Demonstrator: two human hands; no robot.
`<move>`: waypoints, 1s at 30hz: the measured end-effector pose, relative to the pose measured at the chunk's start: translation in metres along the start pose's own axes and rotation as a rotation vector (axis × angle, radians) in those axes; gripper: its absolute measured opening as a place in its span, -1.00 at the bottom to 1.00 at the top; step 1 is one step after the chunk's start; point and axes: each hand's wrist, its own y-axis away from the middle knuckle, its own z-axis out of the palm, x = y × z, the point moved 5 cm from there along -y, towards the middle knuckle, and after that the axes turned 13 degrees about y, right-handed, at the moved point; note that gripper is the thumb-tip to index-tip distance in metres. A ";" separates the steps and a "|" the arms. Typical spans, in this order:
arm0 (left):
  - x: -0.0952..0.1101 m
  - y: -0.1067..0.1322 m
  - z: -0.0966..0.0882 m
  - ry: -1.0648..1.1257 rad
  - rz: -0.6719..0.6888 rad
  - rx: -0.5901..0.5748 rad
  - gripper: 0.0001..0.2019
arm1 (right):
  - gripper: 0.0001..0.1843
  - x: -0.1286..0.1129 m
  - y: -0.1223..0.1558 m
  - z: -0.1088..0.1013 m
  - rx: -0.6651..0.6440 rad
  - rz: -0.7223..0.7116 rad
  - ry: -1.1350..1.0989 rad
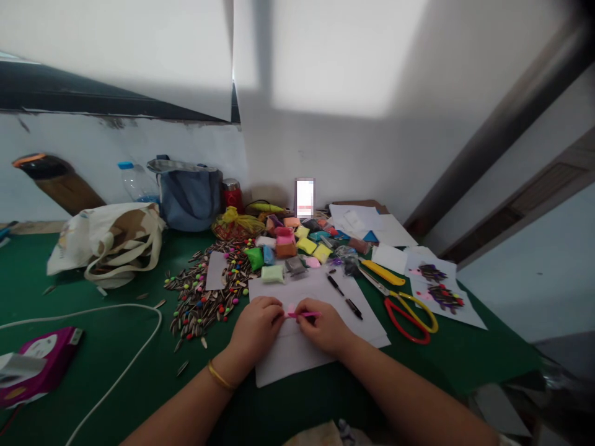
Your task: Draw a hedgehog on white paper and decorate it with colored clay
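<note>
"Pink stick (pixel 311 314): where do we locate it, and how do we hold it?"

"We have it over the paper (pixel 279 362), between our two hands. Our right hand (pixel 320 323) pinches it along its length, with one end directed at our left hand (pixel 260 322)."

"What are the left fingers doing?"

"They are bent and drawn close together beside the small pale piece (pixel 291 308). We cannot tell whether they grip it."

"Which faults do we guard against?"

"First, slip: the stick is thin, so a loose pinch could let it skid into our left fingertips or mark the pale piece. Second, shift: the sheets lie stacked, so uneven hand pressure could slide one over another. Third, roll: the pen (pixel 354 308) lies on the paper to our right, and a sideways knock could send it off."

"And farther out?"

"Seeds (pixel 209 310) lie left, packets (pixel 286 249) ahead, and the cutter (pixel 383 272) and scissors (pixel 385 292) right. A wide left-arm swing could push seeds onto the paper; a careless right-arm reach could catch the scissors' handles."
</note>
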 end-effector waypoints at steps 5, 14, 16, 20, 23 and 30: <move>-0.001 0.000 -0.001 0.011 -0.001 0.016 -0.91 | -0.85 -0.001 0.000 0.003 0.008 0.006 0.014; -0.002 0.000 0.000 0.006 0.000 -0.013 -0.92 | -0.91 0.007 -0.005 -0.002 0.017 0.114 -0.074; -0.002 0.001 0.000 -0.013 0.011 -0.032 -0.86 | -0.91 0.011 -0.006 -0.001 0.006 0.132 -0.106; 0.003 0.003 -0.001 -0.069 0.025 -0.110 -0.70 | -0.93 0.018 -0.010 0.000 -0.021 0.144 -0.186; 0.012 0.004 -0.006 -0.119 0.037 -0.136 -0.77 | -0.94 0.023 -0.015 0.000 -0.057 0.189 -0.288; 0.029 0.008 -0.005 -0.213 0.049 -0.345 -0.86 | -0.94 0.030 -0.037 -0.002 -0.144 0.250 -0.433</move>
